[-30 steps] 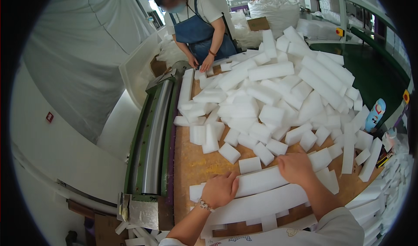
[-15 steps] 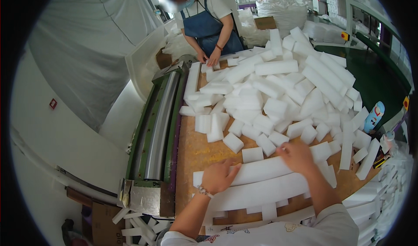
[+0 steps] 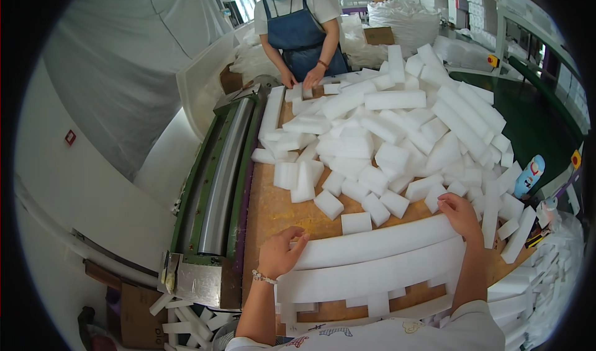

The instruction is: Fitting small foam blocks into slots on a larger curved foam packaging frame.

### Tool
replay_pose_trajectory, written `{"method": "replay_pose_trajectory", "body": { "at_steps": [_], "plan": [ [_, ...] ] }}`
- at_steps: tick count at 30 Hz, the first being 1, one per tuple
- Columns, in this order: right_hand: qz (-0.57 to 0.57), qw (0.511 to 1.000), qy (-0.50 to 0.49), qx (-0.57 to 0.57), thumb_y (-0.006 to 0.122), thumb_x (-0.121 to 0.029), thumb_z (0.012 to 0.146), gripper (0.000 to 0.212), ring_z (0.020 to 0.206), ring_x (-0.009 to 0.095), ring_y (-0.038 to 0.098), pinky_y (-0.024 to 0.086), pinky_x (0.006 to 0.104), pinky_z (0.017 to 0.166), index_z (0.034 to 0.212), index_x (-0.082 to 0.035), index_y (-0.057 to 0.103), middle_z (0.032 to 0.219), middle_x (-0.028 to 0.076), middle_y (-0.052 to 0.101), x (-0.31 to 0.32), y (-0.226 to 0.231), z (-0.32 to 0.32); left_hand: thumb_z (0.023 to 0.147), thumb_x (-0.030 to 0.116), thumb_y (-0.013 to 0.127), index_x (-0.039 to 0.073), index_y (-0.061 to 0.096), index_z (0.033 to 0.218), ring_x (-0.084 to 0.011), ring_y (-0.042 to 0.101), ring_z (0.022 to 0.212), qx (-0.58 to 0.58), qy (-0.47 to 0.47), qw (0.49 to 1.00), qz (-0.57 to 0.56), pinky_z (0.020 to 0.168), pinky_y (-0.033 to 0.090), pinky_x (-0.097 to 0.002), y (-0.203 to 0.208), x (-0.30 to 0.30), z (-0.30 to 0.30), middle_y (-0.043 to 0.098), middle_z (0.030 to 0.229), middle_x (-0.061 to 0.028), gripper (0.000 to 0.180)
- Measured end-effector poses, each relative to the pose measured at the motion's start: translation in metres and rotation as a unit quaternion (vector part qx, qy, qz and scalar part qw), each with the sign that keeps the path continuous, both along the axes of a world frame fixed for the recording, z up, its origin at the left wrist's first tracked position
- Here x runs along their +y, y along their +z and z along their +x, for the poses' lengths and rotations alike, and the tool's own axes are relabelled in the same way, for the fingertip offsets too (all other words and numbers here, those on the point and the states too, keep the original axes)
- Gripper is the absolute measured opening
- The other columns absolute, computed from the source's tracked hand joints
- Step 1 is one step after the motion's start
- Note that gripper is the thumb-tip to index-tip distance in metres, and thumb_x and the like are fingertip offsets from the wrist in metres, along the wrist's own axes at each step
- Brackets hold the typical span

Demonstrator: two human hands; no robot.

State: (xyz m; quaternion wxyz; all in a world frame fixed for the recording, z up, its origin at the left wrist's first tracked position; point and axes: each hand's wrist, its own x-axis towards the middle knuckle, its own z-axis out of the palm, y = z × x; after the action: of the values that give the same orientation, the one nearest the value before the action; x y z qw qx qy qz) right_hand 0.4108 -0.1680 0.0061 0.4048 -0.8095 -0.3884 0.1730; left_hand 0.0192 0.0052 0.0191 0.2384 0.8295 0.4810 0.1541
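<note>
A long white foam strip lies crosswise on the wooden tabletop in front of me. My left hand is at its left end, with curved fingers and the thumb a little apart. At the right end is my right hand, fingers bent and fingertips close together. Part of each grip is hidden. Nearer to me, a second long foam strip rests over smaller white pieces. Just beyond the far strip sits a short foam block.
A large heap of white foam blocks covers the table's far part. Along the left edge runs a green machine with a metal roller. A person in a blue apron handles foam across the table. A blue bottle stands at right.
My hands have moved apart, the left one leftward and the right one rightward to the far strip's ends. The co-worker stands more upright. The whole view has shifted slightly.
</note>
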Motion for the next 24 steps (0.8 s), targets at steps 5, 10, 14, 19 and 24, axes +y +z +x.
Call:
{"method": "replay_pose_trajectory", "body": {
  "at_steps": [5, 10, 14, 19, 24],
  "plan": [
    [-0.046, 0.998, -0.021, -0.038, 0.061, -0.015, 0.089, 0.025, 0.07, 0.014, 0.055, 0.045, 0.0254, 0.067, 0.109, -0.001, 0.065, 0.083, 0.004, 0.067, 0.001, 0.013, -0.013, 0.092, 0.037, 0.059, 0.007, 0.069, 0.106, -0.0236, 0.067, 0.079, -0.007, -0.006, 1.0, 0.007, 0.07, 0.051, -0.0316, -0.001, 0.001, 0.002, 0.073, 0.099, -0.0047, 0.035],
    [-0.029, 1.0, -0.004, -0.006, 0.061, -0.014, 0.089, 0.023, 0.07, 0.013, 0.054, 0.044, 0.0247, 0.066, 0.108, -0.001, 0.065, 0.083, 0.004, 0.066, 0.002, 0.013, -0.01, 0.091, 0.033, 0.061, 0.008, 0.07, 0.107, -0.021, 0.066, 0.081, -0.024, -0.004, 1.0, 0.011, 0.071, 0.05, -0.0289, -0.006, 0.002, -0.003, 0.073, 0.097, -0.0042, 0.032],
    [-0.016, 1.0, -0.005, 0.002, 0.061, -0.013, 0.088, 0.022, 0.07, 0.012, 0.053, 0.044, 0.0239, 0.066, 0.107, -0.001, 0.065, 0.082, 0.003, 0.065, 0.001, 0.011, -0.012, 0.091, 0.035, 0.061, 0.007, 0.07, 0.105, -0.0233, 0.067, 0.079, -0.032, -0.008, 0.999, 0.017, 0.07, 0.051, -0.0315, -0.007, 0.002, -0.004, 0.073, 0.099, -0.0049, 0.033],
    [0.005, 1.0, -0.005, 0.007, 0.063, -0.016, 0.088, 0.024, 0.07, 0.017, 0.057, 0.046, 0.0262, 0.067, 0.107, -0.003, 0.066, 0.081, 0.005, 0.067, -0.004, 0.003, 0.001, 0.09, 0.034, 0.061, 0.007, 0.07, 0.105, -0.0234, 0.068, 0.081, -0.033, -0.007, 0.999, 0.011, 0.071, 0.051, -0.0311, -0.006, 0.0, 0.005, 0.073, 0.099, -0.0047, 0.032],
    [-0.001, 1.0, -0.01, -0.004, 0.063, -0.015, 0.087, 0.023, 0.069, 0.016, 0.056, 0.046, 0.0262, 0.066, 0.106, -0.003, 0.066, 0.079, 0.004, 0.067, 0.006, 0.001, 0.003, 0.089, 0.03, 0.063, 0.007, 0.069, 0.105, -0.0221, 0.067, 0.08, -0.062, 0.0, 0.998, 0.012, 0.071, 0.051, -0.0303, -0.015, 0.005, 0.002, 0.072, 0.096, -0.0047, 0.029]
  ]
}}
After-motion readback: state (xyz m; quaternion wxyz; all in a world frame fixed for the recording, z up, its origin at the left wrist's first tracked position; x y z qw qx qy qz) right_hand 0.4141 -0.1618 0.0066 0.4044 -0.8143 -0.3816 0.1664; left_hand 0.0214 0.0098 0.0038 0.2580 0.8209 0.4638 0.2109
